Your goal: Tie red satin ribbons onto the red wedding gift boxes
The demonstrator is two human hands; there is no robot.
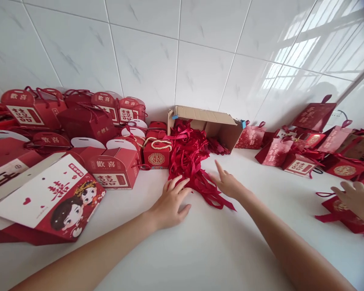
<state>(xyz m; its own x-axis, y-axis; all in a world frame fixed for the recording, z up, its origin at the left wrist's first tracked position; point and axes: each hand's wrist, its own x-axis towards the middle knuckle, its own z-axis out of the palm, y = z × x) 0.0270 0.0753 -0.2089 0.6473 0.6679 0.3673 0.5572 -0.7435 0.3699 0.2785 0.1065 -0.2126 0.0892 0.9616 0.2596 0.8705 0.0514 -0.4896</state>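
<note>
Red ribbons (189, 157) spill in a heap from a cardboard box (206, 114) that lies on its side against the wall. My left hand (170, 203) is open at the lower left edge of the ribbons, palm down with fingers spread, and nothing is in it. On the other side of the heap, my right hand (226, 182) reaches its right edge, the index finger stretched out. Its fingers are apart and it holds nothing that I can see. A small red box with gold cord (157, 154) stands left of the ribbons.
Many red gift boxes (113, 167) are stacked on the left, with a large box printed with cartoon figures (51, 194) in front. More small red boxes (300, 165) stand at the right. Another person's hand (356, 200) is over a red box (341, 208) at the right edge.
</note>
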